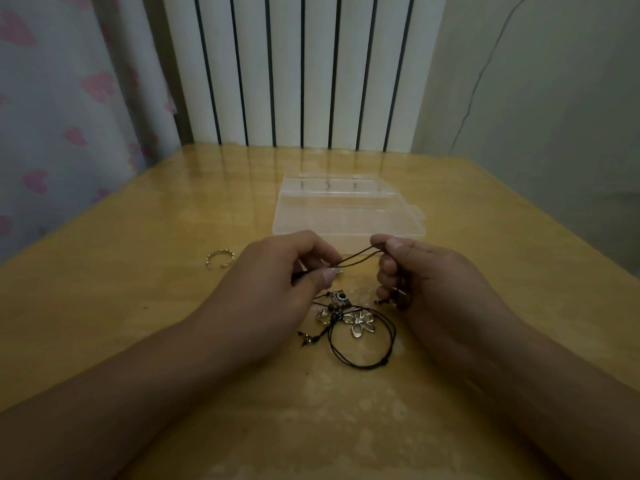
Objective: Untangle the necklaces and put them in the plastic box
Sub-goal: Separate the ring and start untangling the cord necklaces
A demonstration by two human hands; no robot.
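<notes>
Midway through the untangling, a person's left hand (291, 268) and right hand (412, 271) stretch a black cord (360, 255) between them above a wooden table (138, 306). The left thumb and fingers pinch the cord beside a small silver charm (336, 270); the right hand's fingers curl round the cord's other end, with more cord and beads trailing under its palm. Below the hands lies the rest of the tangle (349, 323): a camera-shaped pendant (340, 298), an open flower pendant (359, 322), a small heart-like charm (321, 317) and a looped black cord (363, 344), all touching or crossing one another. The job appears to be in its separating stage, with one necklace being drawn clear of the heap. The next move likely calls for easing that cord free without dragging the pendants along, then carrying it forward to the box. The clear plastic box (346, 209) sits just beyond the hands; it looks to hold no necklace yet, though whether its lid is open cannot be told. A silver open bangle (220, 258) lies apart to the left.
</notes>
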